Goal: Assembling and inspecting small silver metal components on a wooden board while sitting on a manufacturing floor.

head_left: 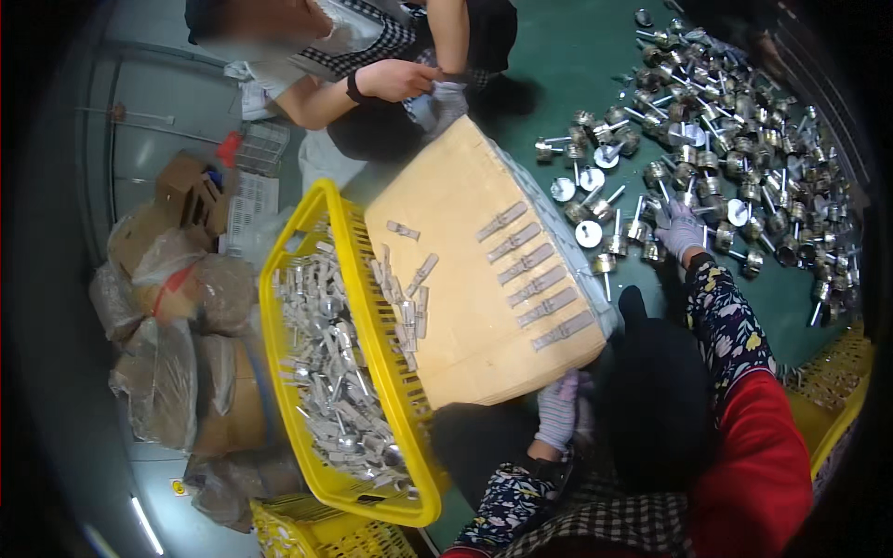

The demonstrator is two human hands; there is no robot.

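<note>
Metal part (688,198), perhaps in right hand (682,230)

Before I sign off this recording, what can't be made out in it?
All in the head view:
- Right gloved hand: fingertips too small among the metal parts to show whether they grip one.
- Left gloved hand: too shadowed to tell if it holds anything.
- Co-worker's bare hand: blur obscures anything between its fingers.
- Lower-right yellow basket: cut off by the dark fisheye rim.

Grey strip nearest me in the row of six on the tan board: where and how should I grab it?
Pinch the grey strip across its middle, probably from above: it lies flat on the tan board, long and slim, with bare board on both long sides.
</note>
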